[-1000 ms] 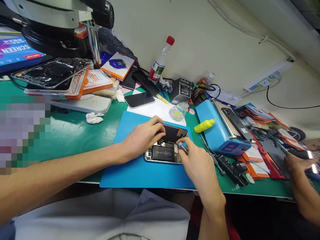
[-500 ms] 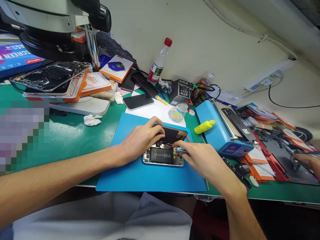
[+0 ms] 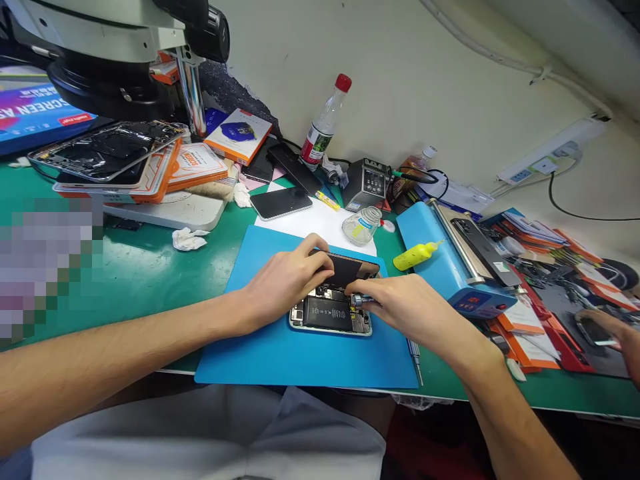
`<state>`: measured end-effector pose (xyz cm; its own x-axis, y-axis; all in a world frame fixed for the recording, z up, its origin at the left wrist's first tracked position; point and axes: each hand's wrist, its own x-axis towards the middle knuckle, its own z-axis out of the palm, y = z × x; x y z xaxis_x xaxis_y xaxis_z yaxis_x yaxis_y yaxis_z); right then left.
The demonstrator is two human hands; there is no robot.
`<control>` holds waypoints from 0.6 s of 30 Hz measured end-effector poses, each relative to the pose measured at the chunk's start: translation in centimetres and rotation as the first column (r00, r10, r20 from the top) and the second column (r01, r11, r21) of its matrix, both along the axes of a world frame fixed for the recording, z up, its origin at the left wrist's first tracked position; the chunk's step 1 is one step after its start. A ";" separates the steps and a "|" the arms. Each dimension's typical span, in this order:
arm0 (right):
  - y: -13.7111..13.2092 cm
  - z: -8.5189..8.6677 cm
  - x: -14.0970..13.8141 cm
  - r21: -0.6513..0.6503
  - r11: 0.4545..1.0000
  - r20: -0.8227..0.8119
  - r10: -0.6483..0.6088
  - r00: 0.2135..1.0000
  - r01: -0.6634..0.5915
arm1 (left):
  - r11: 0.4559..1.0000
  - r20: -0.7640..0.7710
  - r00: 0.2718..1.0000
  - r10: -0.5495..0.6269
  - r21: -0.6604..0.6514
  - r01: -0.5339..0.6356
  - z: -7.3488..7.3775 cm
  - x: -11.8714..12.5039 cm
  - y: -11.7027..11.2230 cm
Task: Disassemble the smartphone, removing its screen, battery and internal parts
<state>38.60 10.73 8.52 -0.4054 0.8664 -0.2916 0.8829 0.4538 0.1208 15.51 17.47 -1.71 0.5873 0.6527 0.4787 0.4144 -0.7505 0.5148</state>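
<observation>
An opened phone point(image 3: 327, 315) lies on a blue mat point(image 3: 280, 347), its black battery and circuit boards exposed. My left hand point(image 3: 287, 280) has its fingers closed on the lifted black screen panel point(image 3: 350, 270), holding it tilted up over the far side of the phone. My right hand point(image 3: 405, 310) pinches a small silver-tipped screwdriver point(image 3: 361, 300), with the tip over the phone's right end near the boards.
A microscope point(image 3: 125, 40) and stacked phone frames stand at the back left. A second phone point(image 3: 281, 202), a glass jar point(image 3: 361, 225), a yellow bottle point(image 3: 417, 254) and a blue machine point(image 3: 450, 267) lie behind and to the right. Another person's hand point(image 3: 615, 337) works at the far right.
My right hand has swung round from the near side to the right of the phone, still pinching the screwdriver. The left hand keeps the screen panel lifted. The view shifted slightly.
</observation>
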 end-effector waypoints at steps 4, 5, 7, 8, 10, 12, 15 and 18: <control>0.6 -0.3 0.2 0.024 0.991 0.036 0.131 0.991 -0.132 | 1.000 -0.004 1.000 0.000 -0.002 0.000 0.0 0.0 0.0; 0.8 -0.5 0.4 0.034 0.983 0.052 0.177 0.983 -0.179 | 1.000 -0.005 1.000 0.000 -0.003 0.000 0.0 0.0 0.0; 1.0 -0.9 0.7 0.055 0.965 0.086 0.252 0.964 -0.257 | 1.000 -0.007 1.000 0.000 -0.005 -0.001 -0.1 0.0 0.0; 1.1 -1.0 0.8 0.064 0.957 0.104 0.274 0.956 -0.281 | 1.000 -0.008 1.000 0.000 -0.007 0.000 -0.1 0.0 0.0; 1.3 -1.2 1.0 0.069 0.949 0.132 0.297 0.946 -0.307 | 1.000 -0.009 1.000 -0.001 -0.011 0.001 -0.1 0.0 0.0; 1.5 -1.1 0.9 0.060 0.944 0.148 0.313 0.938 -0.325 | 1.000 -0.012 1.000 0.000 -0.014 0.000 0.0 0.0 0.0; 1.8 -0.5 0.4 0.037 0.937 0.165 0.338 0.927 -0.348 | 1.000 -0.021 1.000 -0.001 -0.020 0.000 0.2 0.0 -0.1; 2.2 0.1 -0.4 -0.029 0.931 0.205 0.361 0.910 -0.363 | 1.000 -0.030 1.000 0.000 -0.023 0.000 0.3 0.0 -0.1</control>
